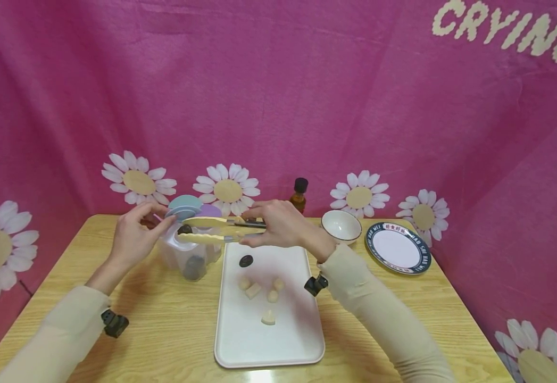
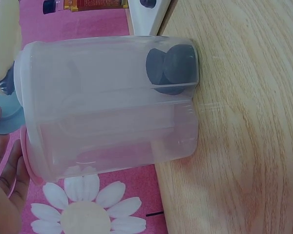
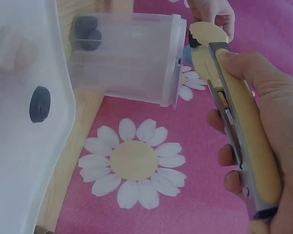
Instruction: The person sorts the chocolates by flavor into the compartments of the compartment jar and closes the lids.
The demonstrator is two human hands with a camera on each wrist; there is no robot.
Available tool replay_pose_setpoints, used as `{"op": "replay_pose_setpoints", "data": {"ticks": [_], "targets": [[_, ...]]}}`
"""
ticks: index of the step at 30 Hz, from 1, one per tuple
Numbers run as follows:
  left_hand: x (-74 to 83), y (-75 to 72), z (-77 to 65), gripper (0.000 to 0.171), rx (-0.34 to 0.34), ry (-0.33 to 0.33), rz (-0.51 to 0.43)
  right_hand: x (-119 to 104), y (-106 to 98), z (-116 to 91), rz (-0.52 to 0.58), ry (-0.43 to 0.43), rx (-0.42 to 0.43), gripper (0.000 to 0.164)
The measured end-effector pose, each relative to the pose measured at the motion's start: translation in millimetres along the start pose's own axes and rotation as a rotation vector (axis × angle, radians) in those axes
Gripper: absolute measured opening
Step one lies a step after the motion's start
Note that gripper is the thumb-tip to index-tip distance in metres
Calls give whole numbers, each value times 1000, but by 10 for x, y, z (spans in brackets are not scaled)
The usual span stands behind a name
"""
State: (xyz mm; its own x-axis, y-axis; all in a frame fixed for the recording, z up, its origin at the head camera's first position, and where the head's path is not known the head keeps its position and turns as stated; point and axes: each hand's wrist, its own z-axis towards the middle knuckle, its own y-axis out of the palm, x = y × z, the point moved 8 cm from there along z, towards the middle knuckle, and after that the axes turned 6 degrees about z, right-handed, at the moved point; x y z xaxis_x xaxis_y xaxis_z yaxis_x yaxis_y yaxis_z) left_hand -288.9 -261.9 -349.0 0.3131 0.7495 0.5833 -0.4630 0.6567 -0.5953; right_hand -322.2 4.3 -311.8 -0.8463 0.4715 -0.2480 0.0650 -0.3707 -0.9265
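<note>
My right hand [image 1: 278, 221] grips a pair of tongs [image 1: 244, 224] with cream tips. Between those tips sits a dark round piece [image 1: 184, 229], right over the mouth of a translucent lidded container [image 2: 102, 92]. My left hand [image 1: 134, 231] pinches the raised blue lid [image 1: 182, 213] of that container with thumb and fingers. Several dark pieces [image 2: 179, 68] lie at the container's bottom, seen through its wall in the left wrist view. Purple [image 1: 209, 210] and pink lids [image 2: 30, 158] belong to its other compartments.
A white tray [image 1: 268, 346] in the middle bears another dark round piece [image 1: 246, 260] and several pale pieces [image 1: 253, 290]. Behind it stands a dark-capped bottle [image 1: 299, 196]. A white bowl [image 1: 341, 225] and a blue-rimmed plate [image 1: 398, 248] are at the back right.
</note>
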Motion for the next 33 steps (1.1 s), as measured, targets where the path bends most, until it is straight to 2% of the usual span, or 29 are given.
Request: {"op": "replay_pose_setpoints", "data": {"ticks": [10, 15, 22, 27, 33], "targets": [[5, 6, -1, 17, -14, -11, -3, 26, -49, -101, 19, 33, 6, 51], [-3, 9, 0, 17, -13, -17, 2, 65, -132, -284, 3, 47, 8, 51], [-14, 12, -10, 19, -21, -26, 1, 228, -181, -612, -20, 92, 15, 49], [-17, 17, -15, 19, -27, -32, -3, 395, -118, -815, -29, 149, -10, 52], [-13, 17, -7, 19, -25, -30, -6, 601, 83, -966, -19, 212, -61, 52]]}}
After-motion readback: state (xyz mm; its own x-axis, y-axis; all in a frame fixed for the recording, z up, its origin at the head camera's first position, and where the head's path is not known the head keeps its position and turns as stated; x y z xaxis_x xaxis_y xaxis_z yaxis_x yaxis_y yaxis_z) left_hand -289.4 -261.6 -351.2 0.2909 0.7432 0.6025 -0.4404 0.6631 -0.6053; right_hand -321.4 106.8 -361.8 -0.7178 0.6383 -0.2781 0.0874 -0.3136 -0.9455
